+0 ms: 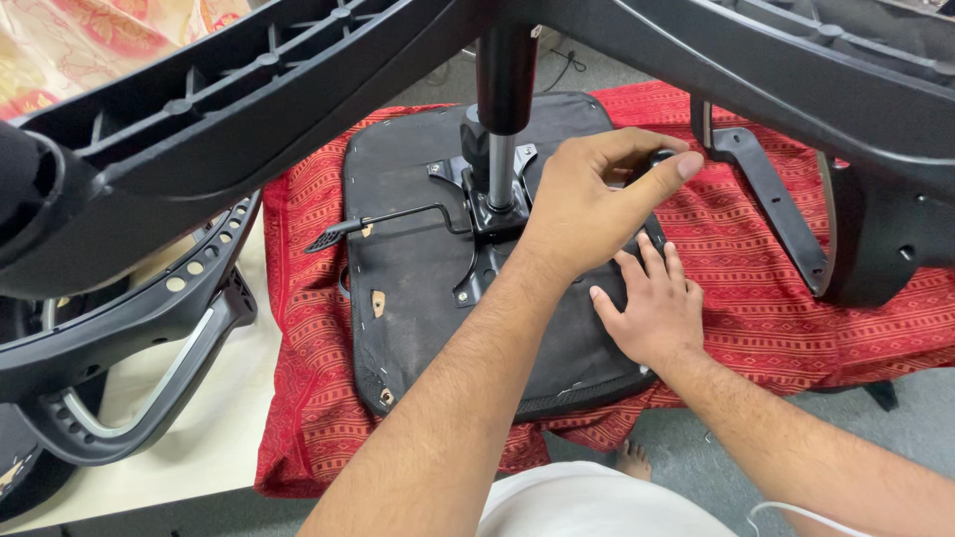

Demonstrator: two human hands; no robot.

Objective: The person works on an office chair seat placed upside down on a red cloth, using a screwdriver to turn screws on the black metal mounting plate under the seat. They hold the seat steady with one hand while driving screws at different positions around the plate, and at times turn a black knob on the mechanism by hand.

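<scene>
While the seat underside (418, 288) is pressed flat by the open right hand (652, 308), a black knob (662, 157) beside the upright gas cylinder (500, 149) is pinched by the left hand (587, 204).

Access from above is barred by the 2 black base legs (229, 109) and the gas column (502, 89). An open gap is left between them over the seat underside (418, 288). The lever (378, 224) obstructs the left; the armrest (786, 219) bounds the right.

One seat pan (418, 288), two hands (both bare), one red cloth (308, 398).
</scene>
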